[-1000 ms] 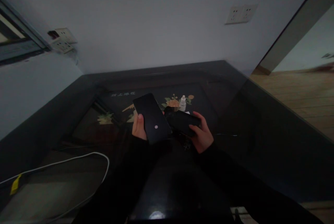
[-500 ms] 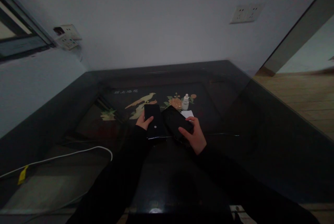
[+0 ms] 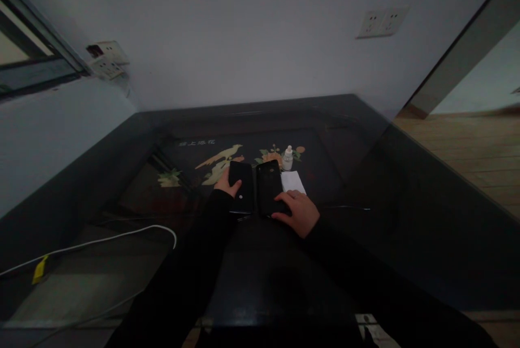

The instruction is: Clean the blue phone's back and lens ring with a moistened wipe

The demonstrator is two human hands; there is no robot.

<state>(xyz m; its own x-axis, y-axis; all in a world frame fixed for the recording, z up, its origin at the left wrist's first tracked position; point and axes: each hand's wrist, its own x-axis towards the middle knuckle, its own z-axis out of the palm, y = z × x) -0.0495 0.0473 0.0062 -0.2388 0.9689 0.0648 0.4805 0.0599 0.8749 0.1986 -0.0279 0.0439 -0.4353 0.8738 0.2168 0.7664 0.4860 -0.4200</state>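
My left hand [image 3: 228, 184] is closed around the left edge of a black phone [image 3: 242, 180], its thumb lying on the upper face near a small pale dot. Beside it, a narrow gap away, is what looks like a black phone case [image 3: 268, 183] with small cutouts near its top. My right hand [image 3: 299, 212] grips the lower right edge of this case between thumb and fingers. A white card or pad [image 3: 292, 181] lies just right of the case, partly behind my right hand. Beyond it stands a small white dropper bottle [image 3: 287, 158], upright.
The dark glossy table [image 3: 349, 148] carries a bird-and-flower picture. A white cable [image 3: 109, 239] with a yellow tag [image 3: 39, 270] runs across its left side. Behind rises a pale wall [image 3: 244, 39] with wall sockets [image 3: 382, 22].
The case has turned from slanted to nearly upright, parallel to the phone. My right hand has shifted slightly down, uncovering more of the white card. The phone has moved slightly right.
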